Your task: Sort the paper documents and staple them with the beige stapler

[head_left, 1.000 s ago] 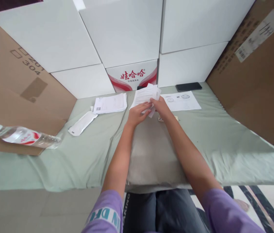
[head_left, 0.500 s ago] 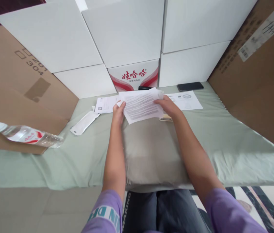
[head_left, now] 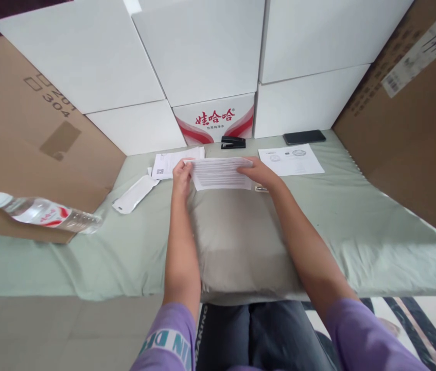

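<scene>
Since half a second ago I see the printed sheet [head_left: 220, 173] drop from a raised tilt to lie nearly flat, uncovering the black stapler [head_left: 233, 142] behind it. My left hand [head_left: 181, 178] pinches its left edge and my right hand [head_left: 261, 174] pinches its right edge, each grip closed on paper, holding it over the far end of the grey pillow [head_left: 237, 242]. That reads to me as squaring the sheet up. At ten o'clock lies a paper stack [head_left: 171, 162], at two o'clock a stamped document [head_left: 291, 159] and a phone [head_left: 304, 137]. Far out at nine o'clock a water bottle [head_left: 40, 212] rests on the green bed sheet [head_left: 356, 226].
</scene>
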Available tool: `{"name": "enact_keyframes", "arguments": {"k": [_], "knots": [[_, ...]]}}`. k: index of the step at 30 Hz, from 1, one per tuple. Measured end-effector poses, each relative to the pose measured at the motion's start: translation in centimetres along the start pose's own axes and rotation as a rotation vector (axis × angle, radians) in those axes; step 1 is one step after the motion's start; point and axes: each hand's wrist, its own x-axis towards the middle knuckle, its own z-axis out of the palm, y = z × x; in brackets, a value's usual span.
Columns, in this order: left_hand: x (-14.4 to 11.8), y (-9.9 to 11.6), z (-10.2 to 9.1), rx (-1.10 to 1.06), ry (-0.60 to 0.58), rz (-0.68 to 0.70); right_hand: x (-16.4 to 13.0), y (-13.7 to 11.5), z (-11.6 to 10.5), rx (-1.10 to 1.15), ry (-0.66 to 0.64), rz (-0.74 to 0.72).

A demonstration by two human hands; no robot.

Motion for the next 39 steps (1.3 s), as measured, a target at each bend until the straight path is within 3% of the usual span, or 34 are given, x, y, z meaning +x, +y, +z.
{"name": "enact_keyframes", "arguments": {"k": [7,13,20,30,34,39], "knots": [[-0.5,-0.1,1.0,0.018,-0.068,-0.036,-0.1,0.1,0.5,-0.074,0.029,0.041],[-0.4,-0.8,0.7,0.016,-0.022,-0.007,0.3,1.0,0.0,-0.139,0.036,-0.051],[-1.2,-2.8,1.3,0.061,-0.027,-0.142,0.4,2.1,-0.6,-0.210,0.061,0.042],[-1.8,-2.2,2.3,0.216,-0.089,-0.157,0.7,2.8,-1.1,-0.326,0.025,0.101],[-1.3,-1.7,2.4,0.254,-0.101,-0.141,0.4,1.9,-1.5,-0.246,0.029,0.118],[-1.0,0.4,1.7,0.305,-0.155,-0.224,-0.9,-1.2,-2.6,0.059,0.009,0.140]]}}
